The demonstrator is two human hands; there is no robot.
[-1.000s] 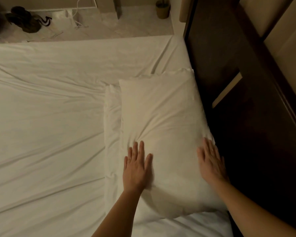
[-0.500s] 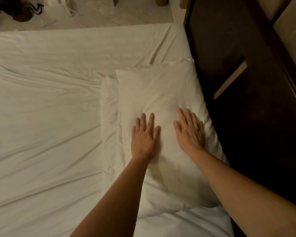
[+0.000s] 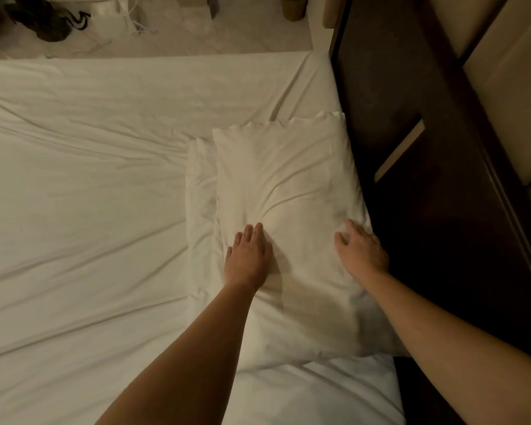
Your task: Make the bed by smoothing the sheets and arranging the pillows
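White creased sheet spread wide at left, lower pillow overlapped by top pillow, left hand laid flat on the top pillow, grip spread, right hand set at its right edge, fingers bent, grip not tellable, dark headboard touched by the pillow.

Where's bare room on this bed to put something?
The wide sheet left of the pillow is bare, only wrinkled; so is a narrower strip beyond it. Crowded by the headboard, where left hand and right hand rest on the pillow.
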